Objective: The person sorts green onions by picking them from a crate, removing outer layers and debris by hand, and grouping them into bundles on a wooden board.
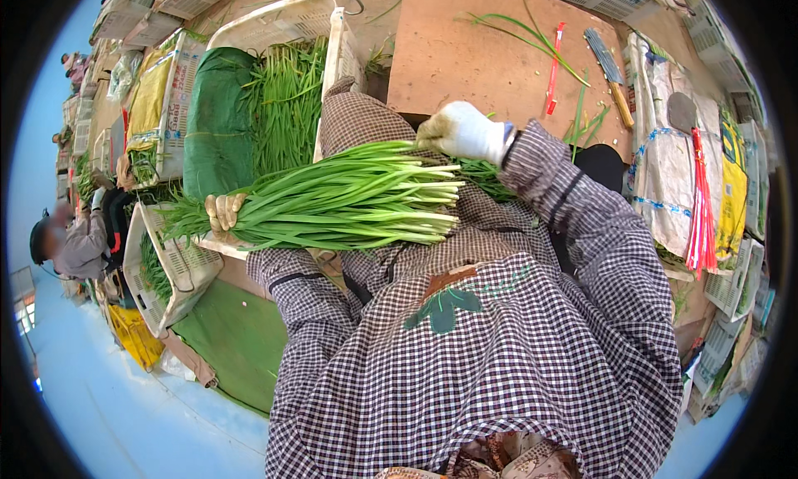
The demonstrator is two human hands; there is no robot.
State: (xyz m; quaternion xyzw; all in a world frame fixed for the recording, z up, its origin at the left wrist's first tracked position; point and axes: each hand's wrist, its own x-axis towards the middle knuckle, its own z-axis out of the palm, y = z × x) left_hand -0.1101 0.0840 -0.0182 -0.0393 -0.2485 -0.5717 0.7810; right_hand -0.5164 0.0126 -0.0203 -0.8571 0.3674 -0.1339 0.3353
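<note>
A bunch of garlic chives (pixel 349 195) lies sideways across my lap, green leaves to the left and pale cut stalk ends to the right. My left hand (pixel 225 213), in a stained glove, is wrapped around the leafy end. My right hand (pixel 461 130), in a white glove, has its fingers curled at the bunch's upper edge near the stalk ends. Whether those fingers pinch a stalk is hidden. More loose chives (pixel 483 177) show below my right wrist.
A wooden board (pixel 461 61) ahead bears a red tie strip (pixel 554 68), stray chives and a knife (pixel 608 68). Left of it stands a white plastic crate (pixel 336 61) with chives and green cloth. Red ties (pixel 699 217) hang at right. Another person (pixel 81 242) sits far left.
</note>
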